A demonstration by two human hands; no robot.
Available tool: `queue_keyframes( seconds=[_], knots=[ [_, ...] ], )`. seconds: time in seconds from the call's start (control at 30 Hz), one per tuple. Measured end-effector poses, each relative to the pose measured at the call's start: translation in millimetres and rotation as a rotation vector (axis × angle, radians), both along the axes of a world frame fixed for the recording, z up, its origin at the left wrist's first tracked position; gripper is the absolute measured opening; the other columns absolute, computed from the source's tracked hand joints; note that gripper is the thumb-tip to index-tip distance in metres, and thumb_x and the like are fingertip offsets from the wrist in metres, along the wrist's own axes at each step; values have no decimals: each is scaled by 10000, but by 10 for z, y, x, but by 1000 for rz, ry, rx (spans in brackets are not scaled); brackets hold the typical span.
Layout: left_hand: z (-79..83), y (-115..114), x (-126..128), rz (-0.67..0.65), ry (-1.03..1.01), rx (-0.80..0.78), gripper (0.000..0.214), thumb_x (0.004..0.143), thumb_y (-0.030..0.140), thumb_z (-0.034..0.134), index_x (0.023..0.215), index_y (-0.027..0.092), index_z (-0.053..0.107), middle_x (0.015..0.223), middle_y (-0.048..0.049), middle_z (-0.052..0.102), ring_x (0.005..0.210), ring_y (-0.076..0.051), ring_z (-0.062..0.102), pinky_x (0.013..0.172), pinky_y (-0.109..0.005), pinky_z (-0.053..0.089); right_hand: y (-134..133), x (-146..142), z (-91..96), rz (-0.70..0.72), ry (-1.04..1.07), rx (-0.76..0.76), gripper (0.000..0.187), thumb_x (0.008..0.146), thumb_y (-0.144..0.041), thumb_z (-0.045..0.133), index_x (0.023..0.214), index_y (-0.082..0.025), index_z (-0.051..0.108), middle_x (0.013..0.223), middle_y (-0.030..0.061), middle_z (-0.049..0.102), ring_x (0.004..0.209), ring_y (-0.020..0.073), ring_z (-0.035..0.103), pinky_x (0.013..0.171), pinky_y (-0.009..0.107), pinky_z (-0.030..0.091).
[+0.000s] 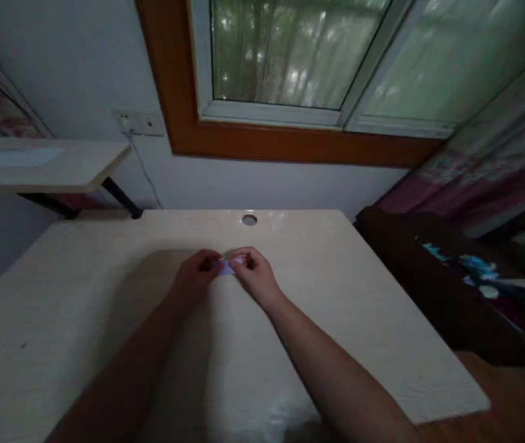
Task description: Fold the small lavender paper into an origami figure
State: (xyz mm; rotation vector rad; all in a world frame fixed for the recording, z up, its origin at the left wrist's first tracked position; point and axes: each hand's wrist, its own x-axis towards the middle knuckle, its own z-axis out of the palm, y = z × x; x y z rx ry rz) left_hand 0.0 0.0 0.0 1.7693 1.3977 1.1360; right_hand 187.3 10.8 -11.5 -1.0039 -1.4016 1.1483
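Observation:
Both my hands meet over the middle of a pale wooden desk (82,307). My left hand (195,274) and my right hand (256,274) each pinch one end of a small pale purple piece of folded paper (228,266), fingers curled closed around it. The paper sits just above or on the desk top; I cannot tell which. Most of it is hidden by my fingers.
A round cable hole (249,219) lies near the desk's far edge. A shelf (45,163) on dark brackets juts out at the left. A wall socket (138,123) with a cord and a wood-framed window (290,135) are behind. A dark bed with clutter (465,277) stands right.

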Motion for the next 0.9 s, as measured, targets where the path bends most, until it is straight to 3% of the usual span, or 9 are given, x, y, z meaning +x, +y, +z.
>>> queue_keyframes(
  seconds=[0.17,0.5,0.9],
  knots=[
    [-49,-5,6,1,-38,-5,238,812,369,692,980,201,677,813,-12,697,697,-137,637,643,-233,507,-7,19,-8,4,-31,-19,183,797,-332,702,938,-217,690,748,-12,617,663,130,515,649,258,415],
    [-18,-18,4,-39,-23,-14,203,808,366,691,907,188,690,799,-27,704,697,-148,641,643,-244,506,-6,8,-6,56,-36,-6,162,794,-349,705,894,-222,717,844,17,701,730,158,594,688,287,457],
    [-71,11,-15,-17,-69,-25,223,801,375,705,935,198,682,813,-24,715,726,-156,675,692,-260,546,-7,18,23,-12,-41,-23,146,768,-322,722,873,-220,714,818,11,693,703,154,583,673,288,451]
  ],
)
